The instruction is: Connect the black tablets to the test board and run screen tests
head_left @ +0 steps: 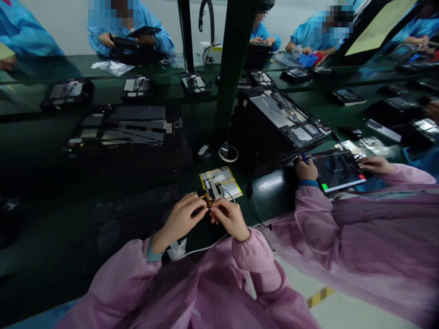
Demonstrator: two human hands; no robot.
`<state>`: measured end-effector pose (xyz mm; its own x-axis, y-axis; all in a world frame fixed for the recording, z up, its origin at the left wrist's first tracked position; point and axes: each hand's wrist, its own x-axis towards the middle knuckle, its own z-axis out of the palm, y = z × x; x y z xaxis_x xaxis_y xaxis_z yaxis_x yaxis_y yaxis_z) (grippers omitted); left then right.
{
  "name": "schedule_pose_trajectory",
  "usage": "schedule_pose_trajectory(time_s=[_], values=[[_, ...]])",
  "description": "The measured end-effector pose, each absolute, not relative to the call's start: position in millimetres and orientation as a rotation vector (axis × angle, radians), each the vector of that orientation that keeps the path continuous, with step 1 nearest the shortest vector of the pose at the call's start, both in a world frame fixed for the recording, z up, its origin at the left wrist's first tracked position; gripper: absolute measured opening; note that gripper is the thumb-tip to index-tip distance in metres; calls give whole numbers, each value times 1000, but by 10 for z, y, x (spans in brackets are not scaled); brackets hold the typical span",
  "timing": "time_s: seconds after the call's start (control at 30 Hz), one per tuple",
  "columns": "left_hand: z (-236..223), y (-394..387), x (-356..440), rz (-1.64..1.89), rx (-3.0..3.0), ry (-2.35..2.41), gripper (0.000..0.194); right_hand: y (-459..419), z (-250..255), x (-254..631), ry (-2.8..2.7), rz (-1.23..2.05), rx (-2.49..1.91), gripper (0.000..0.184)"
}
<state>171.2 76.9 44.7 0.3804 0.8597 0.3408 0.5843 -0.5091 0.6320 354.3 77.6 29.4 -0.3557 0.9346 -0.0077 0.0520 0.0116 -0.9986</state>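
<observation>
Both hands meet over the near edge of a flat display panel (230, 181) with yellow edging and a circuit strip on its back. My left hand (183, 217) pinches at an orange flex cable (205, 196) by that edge. My right hand (230, 219), fingers bent together, works right beside it; whatever lies between its fingertips is too small to make out. A white cable (206, 247) runs from the panel's side and shows again below my hands. Near my left wrist lies a crumpled whitish scrap (177, 249).
Stacks of dark device housings stand at left (137, 132) and right (284, 119). A green post (235, 59) rises ahead. A round white-rimmed item (228, 153) sits behind the panel. At right, a co-worker's hands hold a lit tablet (338, 171). People in blue work opposite.
</observation>
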Motion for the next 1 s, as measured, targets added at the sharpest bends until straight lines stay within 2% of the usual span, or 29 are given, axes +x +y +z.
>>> schedule_pose_trajectory(time_s=[0.27, 0.4, 0.5, 0.7, 0.9, 1.0], values=[[489, 763, 1713, 880, 2190, 1282, 12, 761, 345, 3525, -1575, 1405, -1101, 16], [492, 761, 1720, 889, 2188, 1281, 11, 762, 340, 3496, -1723, 1155, -1168, 7], [485, 759, 1729, 910, 2201, 1277, 12, 772, 322, 3473, -1770, 1023, -1169, 8], [461, 763, 1736, 912, 2212, 1287, 12, 779, 306, 3491, -1773, 1088, -1155, 8], [455, 771, 1727, 899, 2160, 1296, 12, 776, 287, 3434, -1786, 927, -1198, 10], [451, 771, 1720, 875, 2108, 1317, 8, 788, 263, 3391, -1755, 946, -1200, 11]])
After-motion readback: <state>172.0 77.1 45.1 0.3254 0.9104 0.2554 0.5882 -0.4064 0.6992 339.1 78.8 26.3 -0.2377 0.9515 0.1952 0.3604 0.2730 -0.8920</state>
